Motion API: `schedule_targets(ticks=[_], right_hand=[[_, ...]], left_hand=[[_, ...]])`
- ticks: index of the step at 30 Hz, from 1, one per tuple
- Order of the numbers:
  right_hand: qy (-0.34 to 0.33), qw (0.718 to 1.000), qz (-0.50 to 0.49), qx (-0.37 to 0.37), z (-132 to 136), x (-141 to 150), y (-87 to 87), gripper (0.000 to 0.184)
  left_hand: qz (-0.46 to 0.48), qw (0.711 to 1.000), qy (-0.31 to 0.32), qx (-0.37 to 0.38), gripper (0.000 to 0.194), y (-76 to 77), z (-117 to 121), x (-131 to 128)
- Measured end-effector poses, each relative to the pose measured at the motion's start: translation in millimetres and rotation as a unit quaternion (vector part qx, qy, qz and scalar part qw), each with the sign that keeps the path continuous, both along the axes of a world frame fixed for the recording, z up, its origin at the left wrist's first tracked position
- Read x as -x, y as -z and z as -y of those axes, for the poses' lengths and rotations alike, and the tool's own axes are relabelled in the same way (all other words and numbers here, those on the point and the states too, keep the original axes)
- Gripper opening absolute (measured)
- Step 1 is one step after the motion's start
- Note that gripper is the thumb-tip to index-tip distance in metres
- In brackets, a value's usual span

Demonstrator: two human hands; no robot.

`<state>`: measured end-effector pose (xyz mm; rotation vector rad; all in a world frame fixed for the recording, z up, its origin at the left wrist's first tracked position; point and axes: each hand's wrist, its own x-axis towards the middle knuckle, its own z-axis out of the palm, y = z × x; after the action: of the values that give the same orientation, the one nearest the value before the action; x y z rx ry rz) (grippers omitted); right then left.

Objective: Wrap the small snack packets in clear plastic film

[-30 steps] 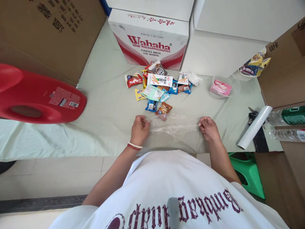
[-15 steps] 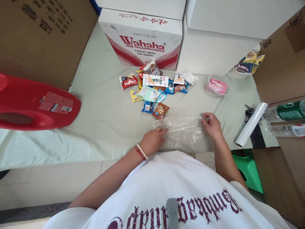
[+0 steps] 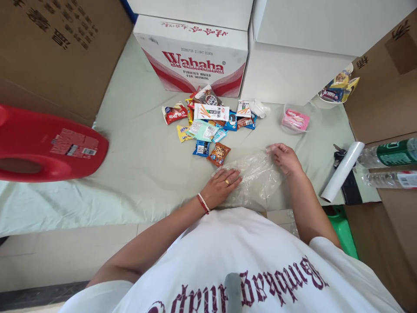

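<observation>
A clear plastic bag (image 3: 252, 178) lies crumpled on the table in front of my body. My left hand (image 3: 224, 184) rests flat on its left part, fingers stretched out. At the bag's upper right corner, my right hand (image 3: 284, 157) pinches the edge between thumb and fingers. Just beyond the left hand is a brown cookie packet (image 3: 219, 153), the nearest of a pile of wrapped snacks. A blue packet (image 3: 201, 148), a pale green packet (image 3: 202, 129) and a white snack packet (image 3: 211, 111) lie in that pile.
Behind the snacks stands a Wahaba-style white-and-red carton (image 3: 195, 61). A red jug (image 3: 52, 148) lies at left. On the right are a clear tub (image 3: 286, 126) with a pink packet, a bowl of snacks (image 3: 329, 102), a white roll (image 3: 342, 171) and plastic bottles (image 3: 395, 153).
My left hand has slid right and flattened onto the bag. My right hand has moved slightly up and left, lifting the bag's corner with it.
</observation>
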<state>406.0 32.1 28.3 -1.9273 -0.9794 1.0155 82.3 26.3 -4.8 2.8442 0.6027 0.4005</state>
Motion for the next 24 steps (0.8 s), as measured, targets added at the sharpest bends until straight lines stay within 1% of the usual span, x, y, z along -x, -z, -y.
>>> schedule_targets(ticks=[1, 2, 3, 4, 5, 6, 8, 9, 10, 11, 13, 15, 17, 18, 20, 21, 22, 24], right_hand=[[0.049, 0.997, 0.060, -0.023, -1, 2, -4.3, 0.036], [0.078, 0.986, 0.134, -0.055, 2, 6, -9.6, 0.035], [0.078, 0.971, 0.207, -0.091, 8, 14, -15.0, 0.035], [0.043, 0.955, 0.268, -0.123, 17, 24, -19.7, 0.035], [-0.020, 0.939, 0.310, -0.147, 28, 35, -23.1, 0.036], [-0.106, 0.923, 0.333, -0.160, 42, 46, -24.3, 0.038], [-0.271, 0.879, 0.360, -0.154, 72, 62, -19.7, 0.048], [-0.324, 0.859, 0.371, -0.141, 87, 65, -14.5, 0.053], [-0.355, 0.845, 0.382, -0.121, 101, 62, -8.5, 0.058], [-0.366, 0.839, 0.390, -0.100, 113, 55, -2.9, 0.061], [-0.367, 0.841, 0.393, -0.066, 130, 31, 3.6, 0.063], [-0.373, 0.850, 0.369, -0.053, 134, 6, -0.4, 0.058], [-0.367, 0.862, 0.343, -0.070, 120, -8, -14.1, 0.044], [-0.353, 0.868, 0.338, -0.090, 107, -7, -22.9, 0.038], [-0.325, 0.869, 0.345, -0.142, 69, 11, -39.5, 0.030], [-0.333, 0.861, 0.349, -0.163, 47, 28, -45.7, 0.030], [-0.366, 0.844, 0.351, -0.176, 23, 48, -49.9, 0.030], [-0.453, 0.793, 0.367, -0.178, -22, 91, -52.0, 0.036]], left_hand=[[-0.002, 1.000, -0.024, 0.005, 0.046, 3.0, 3, -1], [-0.006, 0.999, -0.052, 0.014, 0.048, 4.5, 5, -2], [-0.009, 0.997, -0.076, 0.026, 0.052, 4.8, 7, -4], [-0.010, 0.995, -0.094, 0.040, 0.057, 4.3, 8, -6], [-0.010, 0.993, -0.106, 0.055, 0.061, 3.3, 8, -8], [-0.007, 0.991, -0.115, 0.068, 0.065, 2.2, 8, -9], [-0.006, 0.988, -0.131, 0.083, 0.067, 0.3, 7, -10], [-0.008, 0.986, -0.141, 0.085, 0.068, -0.5, 6, -9], [-0.012, 0.985, -0.150, 0.085, 0.067, -1.0, 5, -7], [-0.019, 0.984, -0.158, 0.084, 0.067, -1.6, 5, -4], [-0.032, 0.982, -0.165, 0.085, 0.067, -2.7, 6, 1], [-0.043, 0.982, -0.159, 0.090, 0.067, -3.8, 8, 5], [-0.052, 0.985, -0.140, 0.092, 0.066, -4.5, 10, 6], [-0.054, 0.986, -0.129, 0.091, 0.065, -4.5, 10, 6], [-0.057, 0.988, -0.114, 0.086, 0.064, -3.9, 11, 4], [-0.057, 0.989, -0.111, 0.082, 0.063, -3.5, 11, 4], [-0.056, 0.989, -0.110, 0.078, 0.064, -3.2, 11, 3], [-0.057, 0.990, -0.110, 0.074, 0.064, -2.8, 12, 3]])
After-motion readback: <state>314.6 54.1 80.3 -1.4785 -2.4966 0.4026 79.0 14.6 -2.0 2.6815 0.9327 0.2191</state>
